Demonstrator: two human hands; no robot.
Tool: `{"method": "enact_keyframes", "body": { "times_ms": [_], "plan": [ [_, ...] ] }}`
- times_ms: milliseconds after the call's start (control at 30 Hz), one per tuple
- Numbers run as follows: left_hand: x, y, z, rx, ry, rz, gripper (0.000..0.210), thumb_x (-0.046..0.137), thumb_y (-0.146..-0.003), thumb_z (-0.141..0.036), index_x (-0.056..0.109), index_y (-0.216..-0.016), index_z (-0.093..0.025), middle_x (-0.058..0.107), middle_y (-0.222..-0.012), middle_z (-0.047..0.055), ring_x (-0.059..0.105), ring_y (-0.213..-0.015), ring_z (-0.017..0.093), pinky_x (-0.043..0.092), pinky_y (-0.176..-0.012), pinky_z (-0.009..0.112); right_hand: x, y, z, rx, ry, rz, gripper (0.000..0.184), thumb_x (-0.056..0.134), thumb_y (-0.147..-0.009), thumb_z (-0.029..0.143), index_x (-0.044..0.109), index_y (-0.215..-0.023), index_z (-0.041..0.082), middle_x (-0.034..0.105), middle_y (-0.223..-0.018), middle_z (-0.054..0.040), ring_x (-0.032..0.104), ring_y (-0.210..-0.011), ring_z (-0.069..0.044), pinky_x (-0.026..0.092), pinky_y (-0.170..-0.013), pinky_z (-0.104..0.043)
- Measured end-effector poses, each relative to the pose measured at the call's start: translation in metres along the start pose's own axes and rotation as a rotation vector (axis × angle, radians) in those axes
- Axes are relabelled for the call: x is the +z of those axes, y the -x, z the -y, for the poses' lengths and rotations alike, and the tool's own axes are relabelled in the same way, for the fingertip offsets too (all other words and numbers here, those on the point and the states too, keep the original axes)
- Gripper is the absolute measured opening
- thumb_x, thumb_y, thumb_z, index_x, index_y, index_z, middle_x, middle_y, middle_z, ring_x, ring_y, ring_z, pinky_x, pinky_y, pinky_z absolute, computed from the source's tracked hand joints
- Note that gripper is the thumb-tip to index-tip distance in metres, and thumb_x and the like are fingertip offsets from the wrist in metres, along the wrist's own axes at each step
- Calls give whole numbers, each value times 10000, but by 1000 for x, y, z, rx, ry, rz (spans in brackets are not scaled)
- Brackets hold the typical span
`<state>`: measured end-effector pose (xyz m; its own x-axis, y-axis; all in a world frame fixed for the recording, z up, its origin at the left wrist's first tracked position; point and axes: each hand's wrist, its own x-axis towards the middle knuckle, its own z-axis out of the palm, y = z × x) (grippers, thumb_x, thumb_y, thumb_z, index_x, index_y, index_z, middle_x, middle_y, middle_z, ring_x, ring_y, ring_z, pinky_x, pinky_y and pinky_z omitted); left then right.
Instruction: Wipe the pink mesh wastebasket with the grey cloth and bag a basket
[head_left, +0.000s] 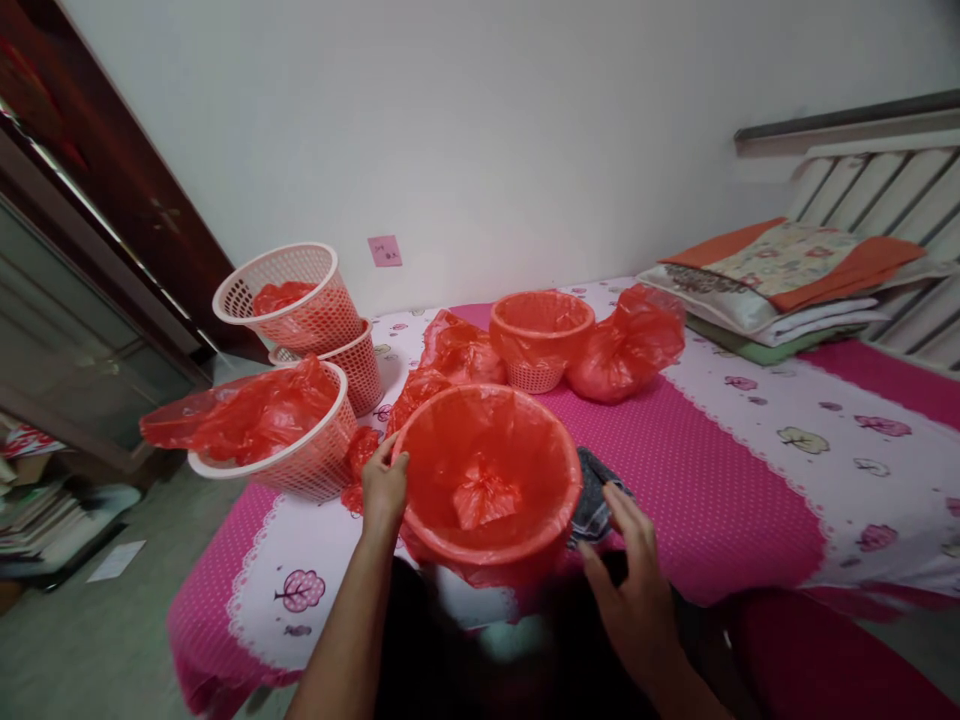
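In front of me stands a plastic wastebasket point(562, 535) lined with a red plastic bag point(486, 425), which is folded over its rim and gathered at the bottom inside. My left hand point(385, 487) grips the lined rim on the left side, thumb on top. To the right of the basket, my right hand point(634, 570) is held open with its fingers apart, just off the rim. A dark grey patterned cloth point(592, 500) lies behind those fingers, partly hidden by the basket.
Behind are another lined basket point(541, 335), a puffed red bag point(628, 345) and loose red bags point(459, 350). Pink-white baskets point(315, 475) with red bags stand at left. Folded bedding point(780, 275) lies at right on the pink-and-white sheet point(720, 500).
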<state>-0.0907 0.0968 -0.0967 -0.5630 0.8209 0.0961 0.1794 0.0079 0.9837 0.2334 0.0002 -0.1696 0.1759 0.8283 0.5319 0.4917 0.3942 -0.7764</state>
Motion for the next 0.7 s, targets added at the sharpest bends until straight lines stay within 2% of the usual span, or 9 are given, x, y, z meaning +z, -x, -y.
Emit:
{"method": "enact_keyframes", "body": {
  "times_ms": [133, 233, 367, 433, 500, 567, 633, 667, 700],
  "plan": [
    [2, -1, 1, 3, 35, 21, 473, 646, -795, -186, 781, -1248, -159, 826, -1086, 100, 779, -994, 274, 598, -977, 419, 20, 17, -18, 795, -571, 239, 542, 726, -871, 528, 708, -1308, 207, 786, -1194, -155, 768, -1077, -337, 619, -903, -480],
    [2, -1, 1, -27, 70, 31, 501, 670, -782, -195, 767, -1272, -153, 826, -1111, 106, 782, -1010, 275, 605, -970, 420, 36, 26, -17, 973, -851, 364, 405, 791, -810, 502, 755, -1103, 226, 817, -1030, -96, 774, -904, -272, 599, -843, -404],
    [1, 1, 0, -6, 80, 62, 523, 683, -777, -198, 759, -1292, -147, 825, -1176, 106, 774, -1085, 269, 590, -1019, 414, 45, 29, -20, 1003, -862, 384, 387, 858, -714, 444, 770, -1030, 239, 817, -938, -45, 745, -815, -226, 574, -791, -339],
    [0, 3, -2, 6, 75, 82, 530, 693, -775, -202, 758, -1298, -143, 824, -1193, 113, 772, -1098, 274, 584, -1038, 426, 39, 24, -28, 1013, -779, 390, 429, 856, -694, 447, 776, -1068, 252, 821, -968, -45, 754, -857, -244, 581, -788, -350],
    [-1, 7, -4, 12, 67, 107, 538, 707, -773, -208, 757, -1306, -147, 821, -1207, 118, 771, -1105, 281, 585, -1045, 440, 21, 9, -36, 976, -664, 297, 453, 838, -690, 463, 766, -1089, 262, 822, -1024, -66, 765, -940, -285, 601, -812, -392],
    [-1, 13, -7, 37, 49, 129, 536, 716, -776, -214, 759, -1306, -155, 813, -1236, 119, 763, -1133, 288, 580, -1063, 447, -4, -18, -36, 839, -523, 74, 430, 821, -701, 478, 738, -1057, 252, 814, -1032, -96, 763, -996, -311, 610, -869, -441],
    [0, 21, -10, 77, 40, 161, 536, 708, -792, -223, 753, -1323, -161, 805, -1259, 116, 756, -1157, 289, 570, -1086, 450, -28, -53, -22, 564, -349, -151, 411, 771, -783, 500, 716, -1094, 237, 796, -1080, -116, 754, -1024, -303, 602, -935, -471],
    [2, 25, -12, 95, 41, 178, 537, 700, -804, -228, 747, -1335, -162, 803, -1268, 115, 753, -1168, 289, 565, -1097, 452, -35, -72, -10, 408, -296, -197, 392, 723, -849, 503, 708, -1133, 233, 788, -1101, -119, 749, -1033, -291, 593, -957, -470],
    [3, 30, -14, 112, 42, 189, 538, 694, -815, -235, 743, -1346, -165, 800, -1276, 114, 749, -1181, 290, 559, -1108, 453, -36, -90, 5, 278, -270, -119, 347, 691, -897, 486, 708, -1136, 234, 788, -1078, -108, 752, -1009, -276, 594, -947, -450]
  ]
}}
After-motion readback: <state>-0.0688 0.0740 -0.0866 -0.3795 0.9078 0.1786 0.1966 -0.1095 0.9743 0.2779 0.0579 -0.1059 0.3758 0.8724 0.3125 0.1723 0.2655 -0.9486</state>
